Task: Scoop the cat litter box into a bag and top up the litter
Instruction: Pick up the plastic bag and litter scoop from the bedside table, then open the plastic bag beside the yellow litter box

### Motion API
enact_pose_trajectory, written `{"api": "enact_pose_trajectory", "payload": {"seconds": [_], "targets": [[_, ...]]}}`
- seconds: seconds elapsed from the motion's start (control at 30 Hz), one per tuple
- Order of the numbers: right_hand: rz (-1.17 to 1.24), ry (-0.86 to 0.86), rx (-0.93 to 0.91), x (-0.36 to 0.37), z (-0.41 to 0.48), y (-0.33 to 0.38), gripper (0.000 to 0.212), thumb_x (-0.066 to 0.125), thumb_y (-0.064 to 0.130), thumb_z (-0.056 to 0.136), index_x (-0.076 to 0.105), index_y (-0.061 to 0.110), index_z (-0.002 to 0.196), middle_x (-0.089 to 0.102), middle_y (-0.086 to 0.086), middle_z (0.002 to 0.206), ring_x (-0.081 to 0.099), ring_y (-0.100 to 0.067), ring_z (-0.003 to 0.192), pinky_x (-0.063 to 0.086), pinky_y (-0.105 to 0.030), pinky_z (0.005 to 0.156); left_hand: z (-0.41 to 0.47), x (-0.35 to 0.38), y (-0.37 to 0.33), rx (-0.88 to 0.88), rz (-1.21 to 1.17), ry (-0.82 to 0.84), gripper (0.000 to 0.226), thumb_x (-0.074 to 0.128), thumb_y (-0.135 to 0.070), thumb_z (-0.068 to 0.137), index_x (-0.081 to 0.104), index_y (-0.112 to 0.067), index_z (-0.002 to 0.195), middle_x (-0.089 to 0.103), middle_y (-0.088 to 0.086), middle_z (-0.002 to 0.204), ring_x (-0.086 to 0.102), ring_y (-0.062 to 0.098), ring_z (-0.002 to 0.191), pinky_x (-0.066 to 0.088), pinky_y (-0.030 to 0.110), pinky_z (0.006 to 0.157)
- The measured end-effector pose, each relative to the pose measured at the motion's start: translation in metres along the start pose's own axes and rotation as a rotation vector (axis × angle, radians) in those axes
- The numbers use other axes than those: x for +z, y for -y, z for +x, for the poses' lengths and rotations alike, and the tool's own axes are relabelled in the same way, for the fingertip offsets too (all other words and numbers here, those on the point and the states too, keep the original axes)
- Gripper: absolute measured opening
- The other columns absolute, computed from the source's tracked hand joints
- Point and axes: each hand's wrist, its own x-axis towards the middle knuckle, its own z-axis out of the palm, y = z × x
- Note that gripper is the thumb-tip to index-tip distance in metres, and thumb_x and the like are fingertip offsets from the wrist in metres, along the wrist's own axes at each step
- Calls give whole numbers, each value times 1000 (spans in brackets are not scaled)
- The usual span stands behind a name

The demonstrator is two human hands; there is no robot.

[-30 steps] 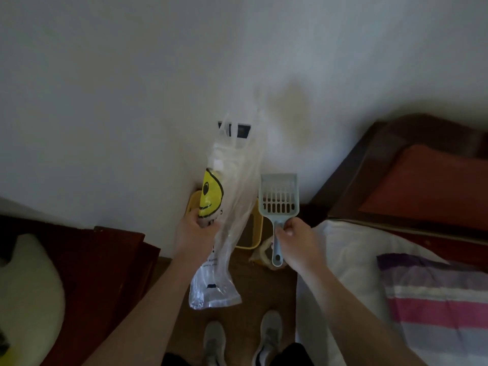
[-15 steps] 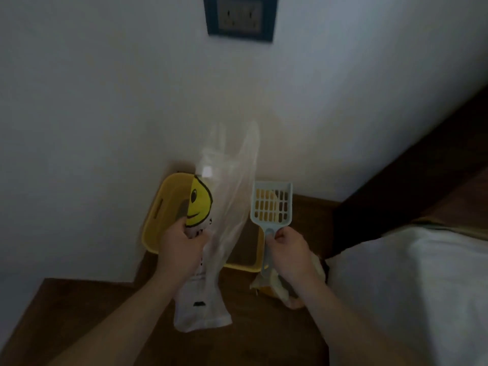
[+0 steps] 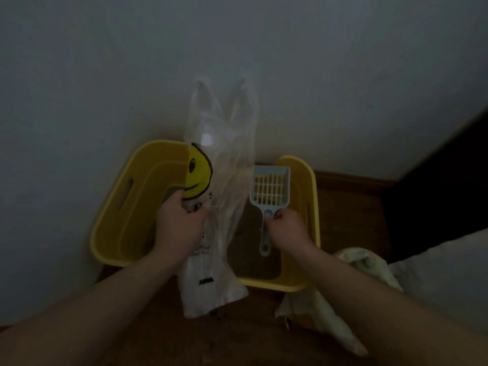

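So the left hand is bunched around the middle of a thin clear plastic bag with a yellow smiley face, and the right hand pinches the handle of a pale blue slotted plastic scoop, both over the yellow plastic litter box on the wooden floor by the wall. My worry: the bag's mouth looks shut and floppy (one hand can't hold it open), so clumps could miss and hit the floor. Compared with half a second ago, the view has dropped closer and the whole box shows now.
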Motion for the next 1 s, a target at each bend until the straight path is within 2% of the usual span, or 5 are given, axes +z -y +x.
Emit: {"api": "enact_pose_trajectory", "payload": {"seconds": [0.2,0.37,0.63,0.77,1.0], "targets": [[13,47,126,28,31,-18,9,53,21,99,62,21,99,67,-3,101,67,-22,91,58,-35,70,3,2,21,-15,-60,2,25,71,-20,91,64,-38,107,67,-17,101,61,-3,90,53,28,75],[1,47,284,44,45,-33,19,54,25,100,56,17,116,63,-5,101,62,-20,74,57,-34,58,-8,2,29,-9,-79,24,34,72,-25,90,65,-25,122,68,-17,112,63,4,103,52,32,85],[113,151,453,52,55,-40,24,53,13,99,52,16,123,62,-14,112,65,-31,91,55,-35,50,-8,7,29,10,-99,29,29,73,-23,89,64,-36,114,66,-25,107,61,-7,99,51,25,82],[45,164,447,49,50,-36,22,48,9,100,53,9,121,64,-18,109,66,-28,77,59,-38,56,-10,5,27,9,-108,25,35,74,-22,89,65,-24,123,69,-16,111,64,4,103,53,32,85],[-4,1,156,31,35,-24,10,57,12,94,64,6,98,65,-8,95,64,-22,86,58,-46,85,-14,-1,19,59,-103,17,32,74,-23,89,58,-45,105,64,-29,101,58,-18,88,47,14,74]]}}
